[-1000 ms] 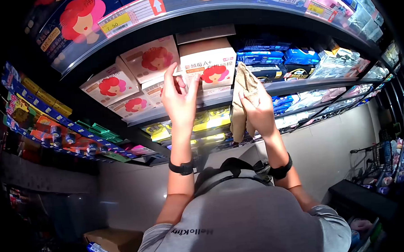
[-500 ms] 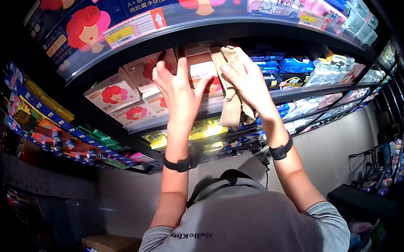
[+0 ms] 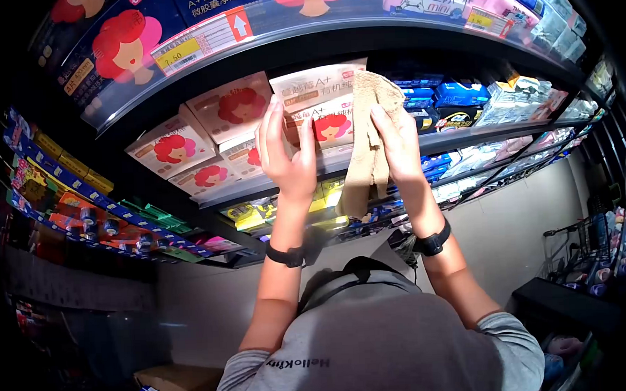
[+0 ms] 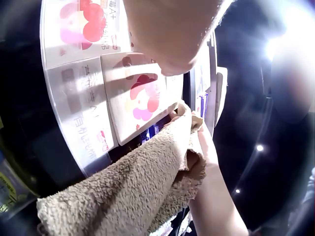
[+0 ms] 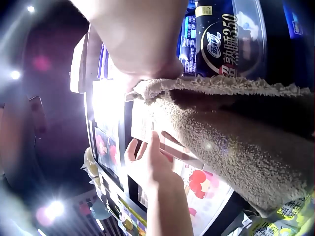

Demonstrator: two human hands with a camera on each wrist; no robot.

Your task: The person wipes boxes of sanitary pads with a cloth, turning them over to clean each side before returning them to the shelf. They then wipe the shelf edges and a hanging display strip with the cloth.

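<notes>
In the head view my left hand (image 3: 288, 158) has its fingers extended in front of the white boxes, beside a lower box (image 3: 332, 127) with a red-haired figure. Another white box (image 3: 315, 83) lies on top of it. My right hand (image 3: 402, 146) grips a beige cloth (image 3: 368, 141) that hangs down at the right side of this stack. The left wrist view shows the cloth (image 4: 128, 187) below my left hand (image 4: 172, 29). From the right wrist, the cloth (image 5: 221, 142) droops from my right hand (image 5: 142, 42), and my left hand (image 5: 155, 164) appears beyond it.
More white boxes (image 3: 229, 108) stand to the left on the same shelf, with blue packs (image 3: 462, 93) to the right. An upper shelf edge (image 3: 334, 35) overhangs them. Yellow packs (image 3: 244, 216) lie below, and a cardboard box (image 3: 178, 383) is on the floor.
The top white box has come forward, and its printed front now shows above the lower box. My left hand has drawn back from it. The cloth has shifted right with my right hand.
</notes>
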